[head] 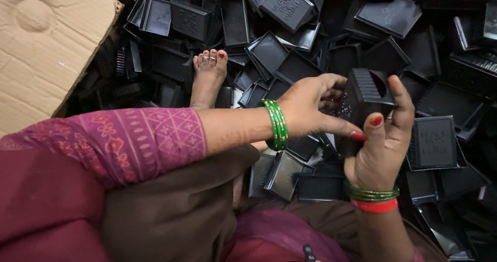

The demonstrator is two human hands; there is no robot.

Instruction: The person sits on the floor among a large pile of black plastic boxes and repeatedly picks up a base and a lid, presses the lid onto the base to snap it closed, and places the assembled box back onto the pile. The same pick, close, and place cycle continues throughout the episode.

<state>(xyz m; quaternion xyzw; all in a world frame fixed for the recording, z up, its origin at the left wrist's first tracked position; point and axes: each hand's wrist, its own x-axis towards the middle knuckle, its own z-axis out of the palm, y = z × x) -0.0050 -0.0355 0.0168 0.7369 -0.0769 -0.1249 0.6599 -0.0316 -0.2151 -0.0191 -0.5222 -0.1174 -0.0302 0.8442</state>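
A small black ribbed plastic box part (366, 93) is gripped by both hands above a heap of black plastic trays and lids (393, 16). The right hand (380, 148) is closed around it from below, thumb up. The left hand (310, 109) is closed on its left side, fingers curled. Green bangles (275, 125) are worn on the left wrist. A bare foot (208, 73) is rested among the trays. A cardboard box (44, 44) is seen at upper left.
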